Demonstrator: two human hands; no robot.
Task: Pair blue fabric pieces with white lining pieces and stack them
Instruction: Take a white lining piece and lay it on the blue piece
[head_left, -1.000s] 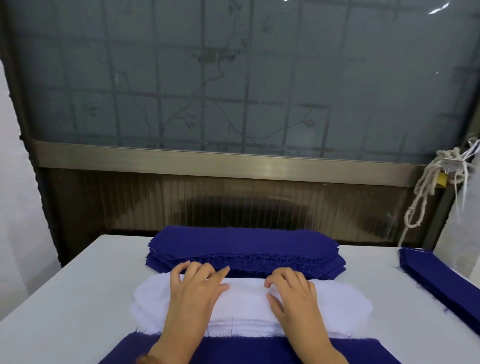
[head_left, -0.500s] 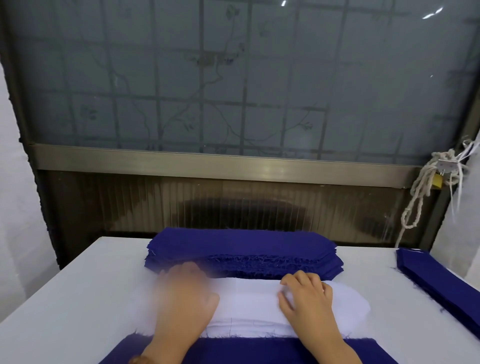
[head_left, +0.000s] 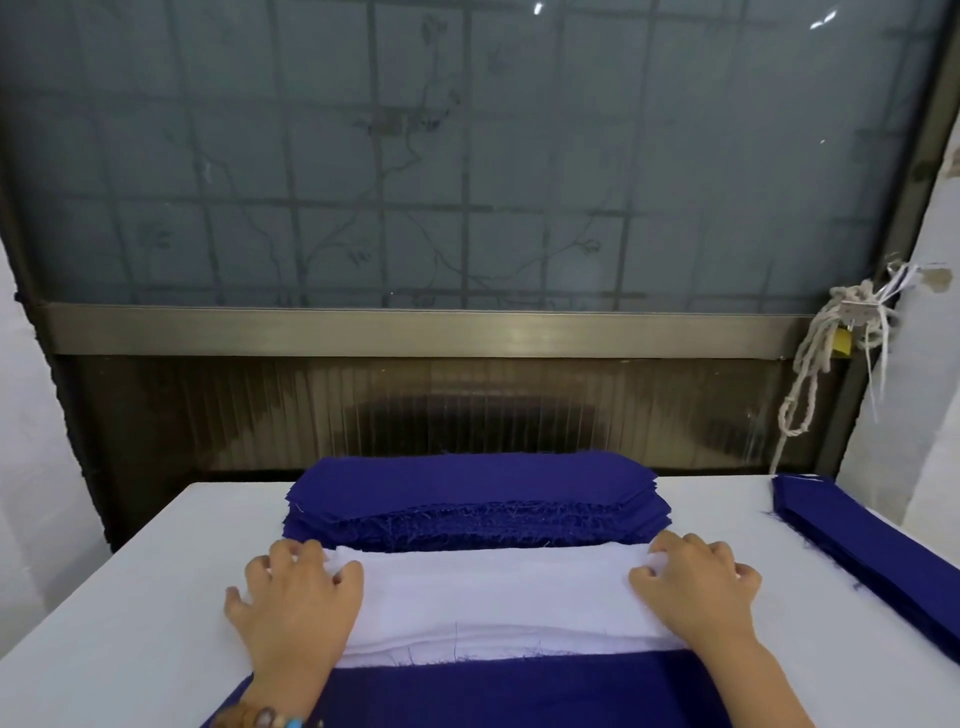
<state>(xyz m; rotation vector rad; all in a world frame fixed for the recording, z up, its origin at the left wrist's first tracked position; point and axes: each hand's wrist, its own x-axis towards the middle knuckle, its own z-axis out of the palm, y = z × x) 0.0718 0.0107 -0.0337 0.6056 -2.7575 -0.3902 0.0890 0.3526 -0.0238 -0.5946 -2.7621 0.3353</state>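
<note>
A stack of white lining pieces (head_left: 493, 597) lies across the middle of the white table (head_left: 130, 597). My left hand (head_left: 296, 603) rests on its left end, fingers curled over the edge of the top lining. My right hand (head_left: 696, 587) presses on its right end, fingertips pinching the top layer. Behind the lining sits a thick pile of blue fabric pieces (head_left: 472, 499) with frayed front edges. Another blue piece (head_left: 519, 691) lies flat just in front of the lining, near me.
A second pile of blue strips (head_left: 872, 551) runs along the table's right edge. A dark panel and frosted window (head_left: 467, 156) stand behind the table. A knotted rope (head_left: 810, 364) hangs at the right. A beaded bracelet (head_left: 265, 719) is on my left wrist.
Both hands have slid apart from the middle of the white lining stack to its left and right ends.
</note>
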